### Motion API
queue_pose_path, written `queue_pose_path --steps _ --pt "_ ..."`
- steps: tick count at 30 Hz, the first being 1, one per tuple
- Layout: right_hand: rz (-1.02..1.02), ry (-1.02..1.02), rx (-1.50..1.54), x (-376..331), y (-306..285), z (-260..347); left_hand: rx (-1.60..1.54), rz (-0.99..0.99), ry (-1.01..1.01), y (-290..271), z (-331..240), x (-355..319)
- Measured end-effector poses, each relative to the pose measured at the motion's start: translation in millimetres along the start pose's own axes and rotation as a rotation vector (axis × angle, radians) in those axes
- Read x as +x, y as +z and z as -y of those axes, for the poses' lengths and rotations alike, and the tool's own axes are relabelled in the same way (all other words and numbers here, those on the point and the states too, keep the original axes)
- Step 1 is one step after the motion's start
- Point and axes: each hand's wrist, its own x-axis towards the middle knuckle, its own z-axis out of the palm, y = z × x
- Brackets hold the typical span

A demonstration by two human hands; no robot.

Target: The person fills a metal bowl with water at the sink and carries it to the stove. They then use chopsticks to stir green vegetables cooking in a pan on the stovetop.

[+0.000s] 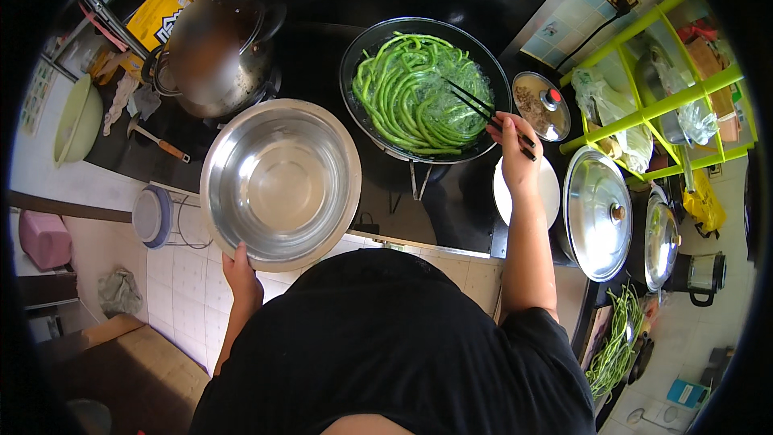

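Green long beans (pixel 411 101) lie coiled in bubbling water inside a black wok (pixel 348 84) on the stove. My right hand (pixel 517 149) grips a pair of dark chopsticks (pixel 477 107), their tips down among the beans on the wok's right side. To the left of the wok, my left hand (pixel 243 278) holds a wide steel basin (pixel 211 181) by its near rim. The basin's inside faces up, with only shine and reflections showing in it. My left thumb rests on the rim; the other fingers are hidden beneath.
A steel pot (pixel 211 93) stands at the back left. Right of the wok are a glass lid (pixel 541 106), a white plate (pixel 547 193) and a large lidded steel pot (pixel 597 213). A green rack (pixel 660 109) stands beyond. Raw long beans (pixel 617 346) lie at the lower right.
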Motion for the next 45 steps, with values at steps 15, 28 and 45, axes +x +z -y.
queue_pose_path --steps 15,28,45 --pt "0.036 0.106 0.155 -24 -26 24 0.016 -0.008 0.003 1 -2 0" --pt "0.015 0.003 0.093 -23 -17 58 0.023 -0.008 0.003 -1 -1 1" --pt "0.134 0.055 -0.017 -13 -7 19 0.011 0.003 0.003 -1 -1 -1"
